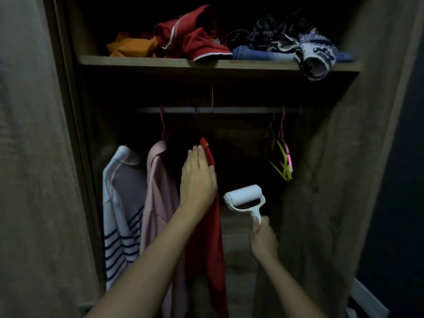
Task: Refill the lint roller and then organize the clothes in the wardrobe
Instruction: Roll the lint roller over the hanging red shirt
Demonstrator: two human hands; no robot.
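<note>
In the head view the left arm reaches up and forward from the lower left, forearm bare, wrist nearly straight. The left hand (pixel 198 177) shows its back to the camera, with its fingers (pixel 195 157) straight, held together and pointing up. It lies flat against the shoulder of a red garment (pixel 206 237), which hangs down past the wrist and beneath the forearm. Whether the thumb hooks any cloth cannot be told. The right arm comes up from the lower right, lower than the left. The right hand (pixel 262 239) is curled round the handle of the lint roller (pixel 244 198), thumb laid up the handle's neck. The roller's white drum stands above this hand, tilted a little, near the left wrist but apart from it and from the red garment. Just left of the left hand hangs a pink garment (pixel 158 191), and further left a white striped top (pixel 121 203). Above both hands runs the rail (pixel 218 110). Up and to the right of the right hand, bare green and pink hangers (pixel 283 161) dangle from the rail. Higher still, the shelf (pixel 183 61) carries loose heaps: an orange cloth (pixel 133 45), red clothes (pixel 195 40), jeans (pixel 257 52), and a patterned piece (pixel 316 53) drooping over the edge.
</note>
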